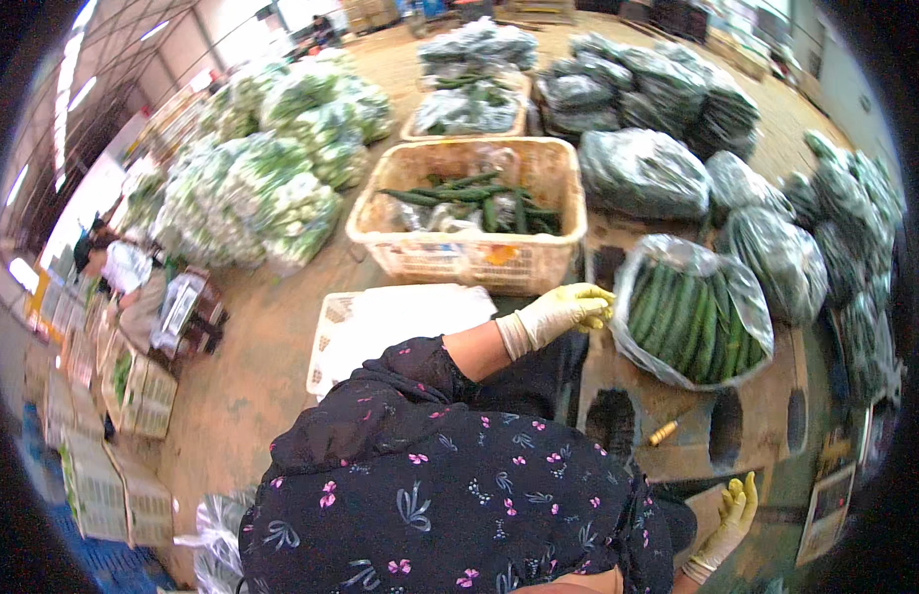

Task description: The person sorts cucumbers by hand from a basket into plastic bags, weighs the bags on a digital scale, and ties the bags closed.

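Observation:
My left hand (574, 315), in a pale yellow glove, has its fingers bent at the left rim of a clear plastic bag; whether they pinch the film I cannot tell. The open-topped bag (756, 297) is packed with long green cucumbers (678, 319) lying side by side. Lower right, my right hand (734, 512), gloved the same way, is raised with fingers apart and holds nothing. Between the bag and that hand, a tool with a yellow handle (663, 433) lies on a board (682, 453) with dark oval openings.
A worn plastic crate (467, 260) with loose cucumbers stands ahead, a white-covered crate (329, 319) nearer. Filled plastic bags (645, 174) crowd the right; bagged pale green vegetables (244, 200) are heaped left. A person (133, 275) sits at far left near crates (144, 393).

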{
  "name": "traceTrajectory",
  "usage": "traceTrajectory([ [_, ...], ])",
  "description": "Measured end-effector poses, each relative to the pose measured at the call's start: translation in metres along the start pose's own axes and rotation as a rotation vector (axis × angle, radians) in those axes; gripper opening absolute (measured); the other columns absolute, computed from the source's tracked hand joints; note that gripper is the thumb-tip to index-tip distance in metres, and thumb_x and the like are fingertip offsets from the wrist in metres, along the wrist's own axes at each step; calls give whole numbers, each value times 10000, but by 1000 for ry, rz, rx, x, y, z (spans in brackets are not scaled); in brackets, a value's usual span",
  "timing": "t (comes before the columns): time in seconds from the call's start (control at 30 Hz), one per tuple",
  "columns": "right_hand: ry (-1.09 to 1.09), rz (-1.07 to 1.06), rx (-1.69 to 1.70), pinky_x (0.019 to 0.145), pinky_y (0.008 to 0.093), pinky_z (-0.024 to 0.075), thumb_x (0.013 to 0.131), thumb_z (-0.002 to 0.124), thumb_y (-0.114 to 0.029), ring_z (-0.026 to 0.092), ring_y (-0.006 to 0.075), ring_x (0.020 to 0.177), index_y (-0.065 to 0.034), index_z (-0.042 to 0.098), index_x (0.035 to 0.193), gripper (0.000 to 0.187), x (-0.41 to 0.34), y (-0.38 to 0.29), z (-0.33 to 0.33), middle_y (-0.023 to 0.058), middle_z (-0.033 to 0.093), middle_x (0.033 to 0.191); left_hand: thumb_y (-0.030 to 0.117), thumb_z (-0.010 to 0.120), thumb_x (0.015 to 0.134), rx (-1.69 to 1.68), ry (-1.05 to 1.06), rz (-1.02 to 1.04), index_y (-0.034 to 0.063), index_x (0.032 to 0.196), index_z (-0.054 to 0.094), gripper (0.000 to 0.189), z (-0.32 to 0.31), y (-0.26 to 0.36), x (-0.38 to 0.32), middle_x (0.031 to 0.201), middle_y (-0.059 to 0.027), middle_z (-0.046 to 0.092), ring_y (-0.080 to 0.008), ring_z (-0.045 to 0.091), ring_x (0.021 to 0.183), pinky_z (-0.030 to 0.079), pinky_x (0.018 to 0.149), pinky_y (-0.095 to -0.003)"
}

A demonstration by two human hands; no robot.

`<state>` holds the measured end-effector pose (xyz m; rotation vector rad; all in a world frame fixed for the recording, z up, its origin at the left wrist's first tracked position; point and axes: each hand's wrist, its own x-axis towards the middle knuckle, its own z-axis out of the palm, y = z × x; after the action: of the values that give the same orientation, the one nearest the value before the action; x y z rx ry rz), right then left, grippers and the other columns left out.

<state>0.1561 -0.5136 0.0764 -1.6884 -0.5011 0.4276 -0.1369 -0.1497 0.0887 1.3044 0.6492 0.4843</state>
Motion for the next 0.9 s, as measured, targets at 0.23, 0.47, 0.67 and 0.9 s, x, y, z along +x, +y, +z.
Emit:
traceTrajectory([
  [0.23,-458,-196,27,742,240,454,954,448,-167,541,108,819,-63,493,1283,348,9,-18,130,52,601,1038,261,551,886,-43,391,-29,95,1191,521,349,-122,-20,-66,1001,5,619,-71,570,768,461,667,-226],
  [0.47,-643,-54,-26,722,220,471,957,443,-157,553,103,798,-55,491,1277,339,11,-34,188,61,604,1027,277,579,834,240,862,-112,80,1094,608,327,-208,-99,-160,927,-63,647,-160,597,798,476,715,-282],
  [0.67,-811,-78,-40,750,224,465,956,446,-140,561,109,813,-26,488,1264,331,13,-37,233,71,602,1018,307,563,760,534,978,-343,16,1134,587,474,-239,-170,-219,1065,-184,629,-267,601,992,446,889,-291],
  [0.9,-828,-85,-106,737,213,450,943,473,-114,541,101,797,5,498,1241,321,-2,-50,249,74,596,993,366,539,758,756,897,-444,47,1122,594,488,-250,-199,-232,1057,-195,625,-323,591,1000,444,899,-337],
])
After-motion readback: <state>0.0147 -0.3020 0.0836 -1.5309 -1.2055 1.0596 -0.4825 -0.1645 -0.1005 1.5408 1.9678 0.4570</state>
